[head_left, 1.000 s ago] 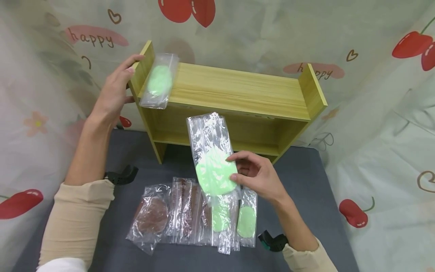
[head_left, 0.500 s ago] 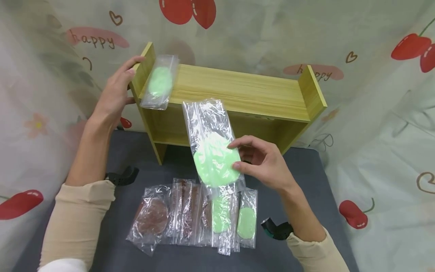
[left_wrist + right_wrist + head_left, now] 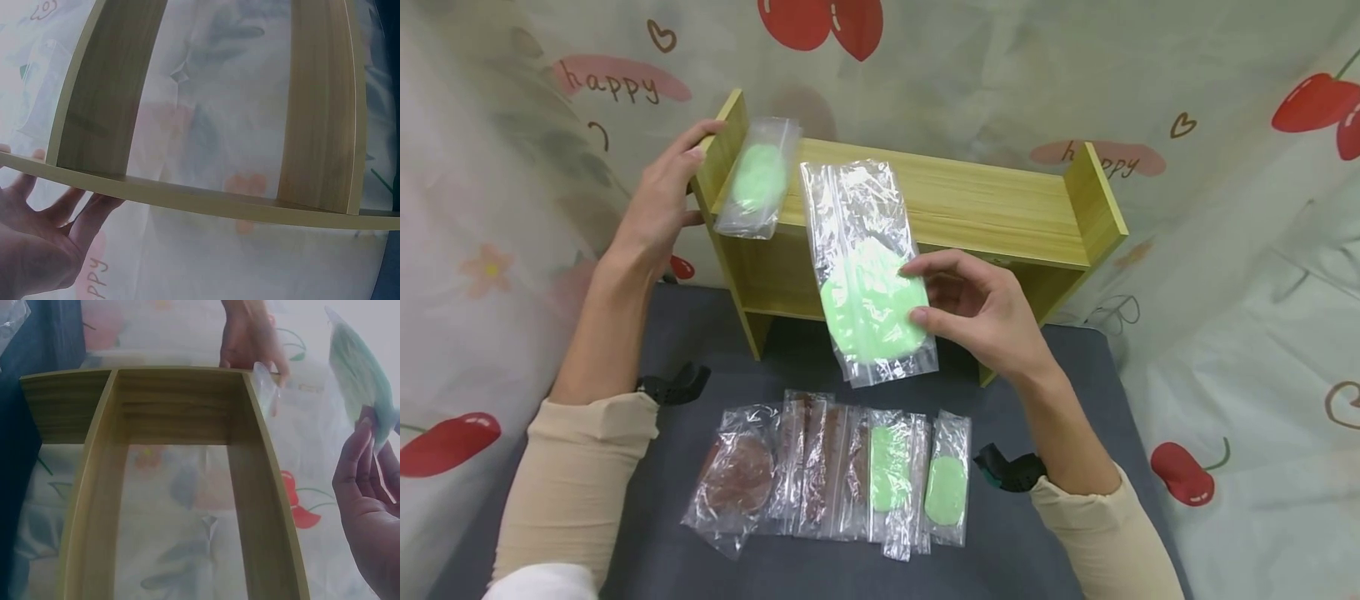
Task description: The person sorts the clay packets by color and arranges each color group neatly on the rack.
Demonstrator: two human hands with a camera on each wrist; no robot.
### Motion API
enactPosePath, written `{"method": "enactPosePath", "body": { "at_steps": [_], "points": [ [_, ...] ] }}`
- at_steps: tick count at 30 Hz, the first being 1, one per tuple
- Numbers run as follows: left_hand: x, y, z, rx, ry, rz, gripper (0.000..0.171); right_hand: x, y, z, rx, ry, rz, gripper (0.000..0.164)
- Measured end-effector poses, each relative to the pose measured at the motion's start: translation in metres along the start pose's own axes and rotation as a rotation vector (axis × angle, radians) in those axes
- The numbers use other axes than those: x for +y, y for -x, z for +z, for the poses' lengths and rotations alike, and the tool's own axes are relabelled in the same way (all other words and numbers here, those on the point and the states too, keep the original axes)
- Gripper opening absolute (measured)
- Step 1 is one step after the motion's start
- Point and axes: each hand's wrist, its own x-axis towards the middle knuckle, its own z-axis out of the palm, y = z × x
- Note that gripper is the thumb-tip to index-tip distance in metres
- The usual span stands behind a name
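My right hand [image 3: 981, 312] pinches a clear zip bag [image 3: 868, 275] with a flat, rounded light-green piece inside, thumb in front and fingers at its right edge. In the head view the bag overlaps the front of a two-tier wooden shelf [image 3: 940, 196]; the right wrist view shows the green bag [image 3: 359, 372] up beside the top board. At the shelf's left end, my left hand [image 3: 658, 192] grips the side panel, with fingertips over its upper edge [image 3: 37, 154]. Just inside that panel another green zip bag [image 3: 758, 177] leans on the top board, its lower end past the front edge.
On the dark table [image 3: 820, 575] in front of the shelf lies a row of zip bags. Brown pieces show in the left ones [image 3: 737, 475], green in the right ones [image 3: 946, 492]. A cherry-print curtain [image 3: 970, 67] hangs behind and at both sides.
My right hand has lifted the green zip bag from over the row on the table up to the height of the top board. The left hand keeps its grip on the shelf.
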Motion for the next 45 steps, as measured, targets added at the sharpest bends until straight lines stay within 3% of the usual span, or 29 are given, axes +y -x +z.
{"method": "enactPosePath", "body": {
  "at_steps": [13,37,45],
  "points": [
    [-0.001,-0.001,-0.001,-0.006,0.013,0.006,0.043,0.0,-0.032,-0.002,0.095,0.092,0.126,0.038],
    [0.0,-0.001,-0.001,-0.006,0.022,0.005,0.043,0.007,-0.092,0.0,0.197,0.107,0.189,0.035],
    [0.001,-0.001,-0.001,-0.015,0.013,0.0,0.044,0.009,-0.113,0.006,0.238,0.146,0.285,0.035]
  ]
}}
